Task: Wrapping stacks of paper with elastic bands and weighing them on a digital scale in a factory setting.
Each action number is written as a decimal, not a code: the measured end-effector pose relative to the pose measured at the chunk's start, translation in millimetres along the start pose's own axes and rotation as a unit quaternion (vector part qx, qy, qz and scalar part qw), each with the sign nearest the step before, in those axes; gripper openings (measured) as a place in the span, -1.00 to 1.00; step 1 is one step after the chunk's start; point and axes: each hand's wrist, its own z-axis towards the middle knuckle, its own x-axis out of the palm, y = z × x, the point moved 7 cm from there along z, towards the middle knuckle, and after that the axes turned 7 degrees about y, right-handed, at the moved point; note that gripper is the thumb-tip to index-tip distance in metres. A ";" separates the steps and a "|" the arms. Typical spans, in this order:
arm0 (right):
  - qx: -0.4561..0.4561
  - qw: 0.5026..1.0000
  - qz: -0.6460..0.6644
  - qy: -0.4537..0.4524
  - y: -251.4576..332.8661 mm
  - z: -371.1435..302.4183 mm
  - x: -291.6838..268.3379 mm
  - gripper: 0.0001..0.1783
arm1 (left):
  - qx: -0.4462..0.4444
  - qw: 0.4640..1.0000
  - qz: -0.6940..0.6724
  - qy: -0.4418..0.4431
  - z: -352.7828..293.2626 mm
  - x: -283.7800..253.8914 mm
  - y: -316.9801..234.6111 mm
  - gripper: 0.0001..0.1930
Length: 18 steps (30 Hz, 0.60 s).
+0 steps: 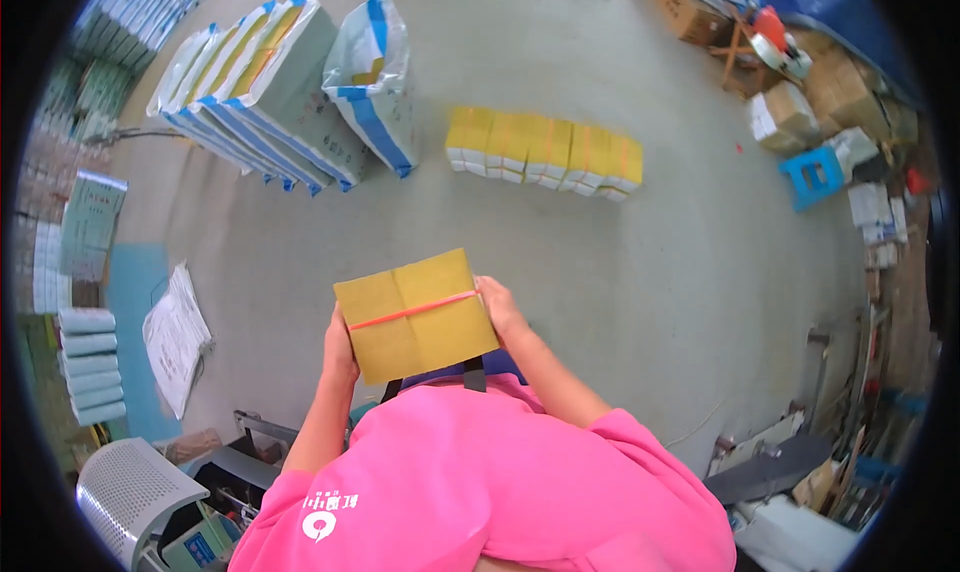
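Rectangular yellow bundle (pixel 425 329) with a red band (pixel 413 310) across it, aslant between both hands (pixel 501 310).

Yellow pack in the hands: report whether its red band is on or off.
On: the red band crosses the top of the yellow pack; its underside is hidden.
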 end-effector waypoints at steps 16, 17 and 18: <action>0.225 0.941 -0.216 0.133 147.4 475.3 -112.8 -0.54 | -0.149 0.916 -0.350 -0.129 407.5 148.3 77.2 -0.47; 0.239 0.936 -0.219 0.135 155.5 507.8 -125.8 -0.54 | -0.162 0.900 -0.375 -0.154 439.2 167.0 77.5 -0.48; 0.239 0.926 -0.253 0.149 164.5 539.1 -138.2 -0.51 | -0.185 0.888 -0.381 -0.181 467.4 185.4 79.5 -0.50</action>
